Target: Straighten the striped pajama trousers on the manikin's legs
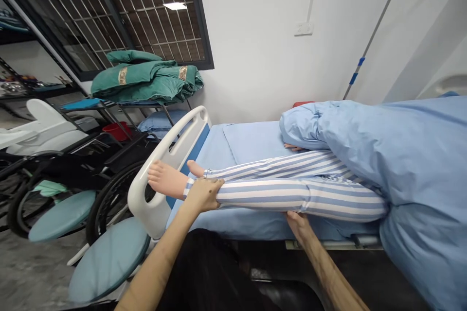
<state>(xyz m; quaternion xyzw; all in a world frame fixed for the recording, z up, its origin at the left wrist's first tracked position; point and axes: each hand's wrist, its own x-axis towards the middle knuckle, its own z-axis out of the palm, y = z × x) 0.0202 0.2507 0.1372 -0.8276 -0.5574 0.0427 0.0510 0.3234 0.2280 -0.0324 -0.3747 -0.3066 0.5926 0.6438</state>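
A figure that looks like a patient manikin lies on the bed in blue-and-white striped trousers. Its near bare foot is raised beside the footboard, toes pointing left. My left hand is wrapped round the near lower leg just above the ankle. Beneath the knee of that same leg, my right hand reaches in from the near side, with its fingertips tucked under and mostly hidden. Behind lies the far leg, its foot partly covered by the near one. A blue quilt is heaped over the upper body.
The white footboard rises at the bed's left end. Beyond it stand wheelchairs with blue-green pads. Folded green covers sit below the barred window. An IV pole stands at the back right. Light blue sheeting covers the mattress.
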